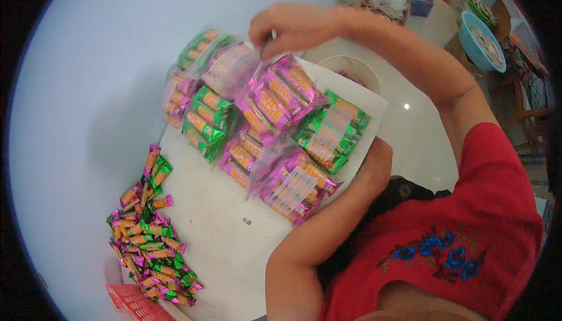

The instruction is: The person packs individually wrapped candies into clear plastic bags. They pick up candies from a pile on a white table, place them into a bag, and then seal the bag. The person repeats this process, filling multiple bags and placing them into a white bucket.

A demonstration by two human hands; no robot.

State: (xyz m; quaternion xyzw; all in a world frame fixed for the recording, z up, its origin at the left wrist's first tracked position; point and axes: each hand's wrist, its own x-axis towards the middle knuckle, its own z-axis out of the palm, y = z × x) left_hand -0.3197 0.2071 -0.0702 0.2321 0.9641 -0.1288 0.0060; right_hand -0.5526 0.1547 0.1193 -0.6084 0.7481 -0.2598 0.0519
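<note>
My right hand [281,31] is raised at the far side of the table, fingers pinched on the top of a clear plastic bag of pink-and-orange wrapped snacks [281,97]. The bag hangs tilted over other filled bags. My left hand [380,154] is at the near table edge, beside a bag of green-wrapped snacks [336,132]; its fingers are hidden. Nearer my left forearm lies a bag of pink-wrapped snacks [296,189] with a whitish printed panel. More pink and green bags stand by the wall, among them a green one [206,123].
Loose pink and green wrapped snacks [153,246] are heaped along the white table's [219,250] wall side. A red plastic basket [136,303] is at the lower left. Beyond the table are a round white container [364,68] on the floor and a filled blue basin [480,42].
</note>
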